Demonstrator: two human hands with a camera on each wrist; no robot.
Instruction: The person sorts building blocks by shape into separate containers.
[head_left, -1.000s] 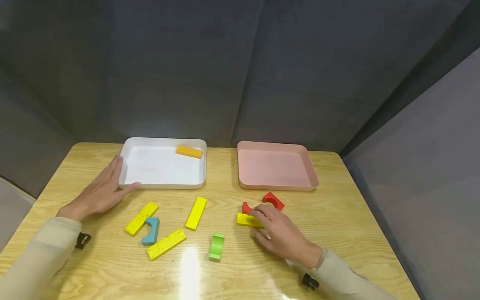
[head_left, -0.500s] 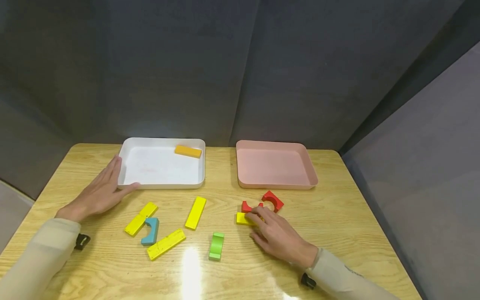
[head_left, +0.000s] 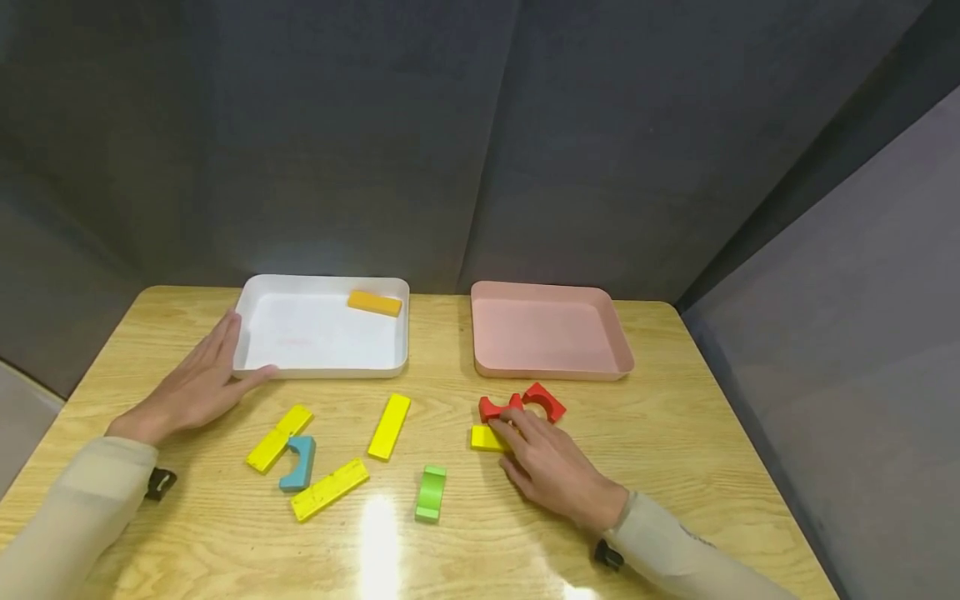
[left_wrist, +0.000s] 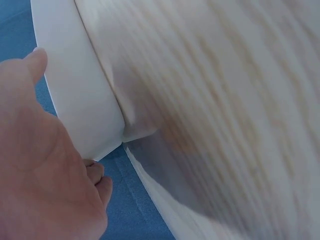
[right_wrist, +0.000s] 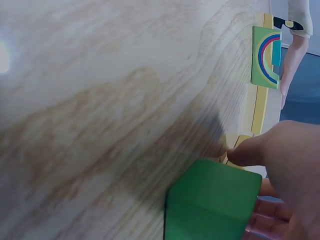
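Leaving the smooth, scooped green arch (head_left: 431,493) undisturbed seems wise, as it lies on the near part of the wood-grained tabletop (head_left: 225,550). Beyond and to its right, the right hand (head_left: 558,475) has its fingers bent over the right end of a flat yellow block (head_left: 487,439); whether they grip it, or the dark green block (right_wrist: 210,202) the right wrist view shows near the thumb, I cannot tell. Pinching the yellow one across its narrow width, clear of the curved red block (head_left: 488,409) just behind, should lift it cleanly. Farther back, the left hand (head_left: 197,385), fingers straight, touches the near left corner of the thin-walled white tray (head_left: 322,373); light pressure should steady it. Its far right corner holds an orange bar (head_left: 375,303).
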